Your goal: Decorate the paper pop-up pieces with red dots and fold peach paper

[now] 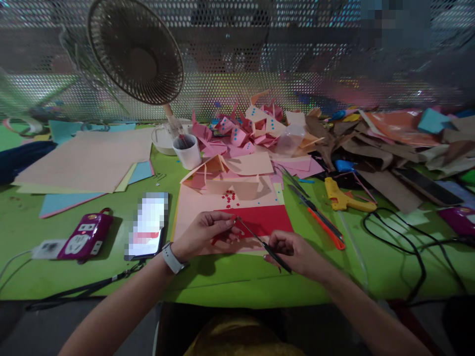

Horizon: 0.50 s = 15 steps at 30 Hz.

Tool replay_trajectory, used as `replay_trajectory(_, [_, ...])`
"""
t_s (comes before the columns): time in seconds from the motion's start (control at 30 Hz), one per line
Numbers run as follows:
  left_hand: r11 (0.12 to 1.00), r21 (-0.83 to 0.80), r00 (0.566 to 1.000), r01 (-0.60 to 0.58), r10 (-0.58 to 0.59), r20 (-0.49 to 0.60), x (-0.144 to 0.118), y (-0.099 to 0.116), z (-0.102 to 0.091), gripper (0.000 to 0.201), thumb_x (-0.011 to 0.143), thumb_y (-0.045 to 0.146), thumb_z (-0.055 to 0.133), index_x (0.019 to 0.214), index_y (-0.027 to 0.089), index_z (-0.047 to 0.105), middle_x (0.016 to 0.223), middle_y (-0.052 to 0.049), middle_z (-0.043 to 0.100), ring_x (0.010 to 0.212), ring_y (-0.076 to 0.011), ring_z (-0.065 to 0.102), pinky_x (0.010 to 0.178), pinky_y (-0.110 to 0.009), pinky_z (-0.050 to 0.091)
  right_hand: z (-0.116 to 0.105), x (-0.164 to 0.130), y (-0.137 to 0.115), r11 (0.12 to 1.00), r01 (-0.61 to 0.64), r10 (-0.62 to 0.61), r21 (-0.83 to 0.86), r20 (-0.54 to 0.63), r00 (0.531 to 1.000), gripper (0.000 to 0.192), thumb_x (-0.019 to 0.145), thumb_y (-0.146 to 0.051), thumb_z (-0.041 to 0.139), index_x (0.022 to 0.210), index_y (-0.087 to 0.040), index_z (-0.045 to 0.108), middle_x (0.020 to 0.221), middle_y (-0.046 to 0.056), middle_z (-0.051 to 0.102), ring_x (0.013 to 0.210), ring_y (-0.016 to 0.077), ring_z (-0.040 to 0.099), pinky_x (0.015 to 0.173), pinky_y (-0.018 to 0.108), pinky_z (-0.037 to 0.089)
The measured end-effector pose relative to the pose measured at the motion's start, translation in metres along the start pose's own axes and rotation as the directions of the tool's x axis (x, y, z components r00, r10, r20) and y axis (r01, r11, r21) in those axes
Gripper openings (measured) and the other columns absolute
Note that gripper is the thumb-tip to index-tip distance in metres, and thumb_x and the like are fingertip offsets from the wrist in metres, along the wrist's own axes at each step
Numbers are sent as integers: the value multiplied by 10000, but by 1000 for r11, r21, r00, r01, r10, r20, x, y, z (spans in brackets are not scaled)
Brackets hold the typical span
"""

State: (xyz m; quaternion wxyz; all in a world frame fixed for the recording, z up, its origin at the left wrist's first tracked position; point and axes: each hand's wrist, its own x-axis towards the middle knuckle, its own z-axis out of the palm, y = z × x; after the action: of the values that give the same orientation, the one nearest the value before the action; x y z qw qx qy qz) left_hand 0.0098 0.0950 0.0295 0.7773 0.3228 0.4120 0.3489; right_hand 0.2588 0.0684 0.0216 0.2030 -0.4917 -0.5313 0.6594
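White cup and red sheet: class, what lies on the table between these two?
In the head view, between the white cup and the red sheet lie folded peach paper pieces and a scatter of small red bits.

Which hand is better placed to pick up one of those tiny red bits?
Probably the right hand: it holds the tweezers, tips pointing toward the red bits. The left hand pinches a red scrap.

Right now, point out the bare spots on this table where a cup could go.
Bare green table lies between the paper stack and the phone, and along the front edge below the left hand. Crowded: paper scraps behind, glue gun and cables at right.
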Motion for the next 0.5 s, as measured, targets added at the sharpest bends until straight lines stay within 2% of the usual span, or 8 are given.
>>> replay_trajectory(0.5, [1000, 28, 1000, -13, 13, -2, 1, -1, 0, 329, 714, 330, 831, 923, 98, 730, 768, -86, 763, 627, -116, 699, 643, -216, 579, -2, 1, 3, 1000, 6, -6, -21, 6, 1000, 515, 632, -566, 813, 702, -187, 472, 599, -70, 443, 525, 63, 413, 472, 192, 341])
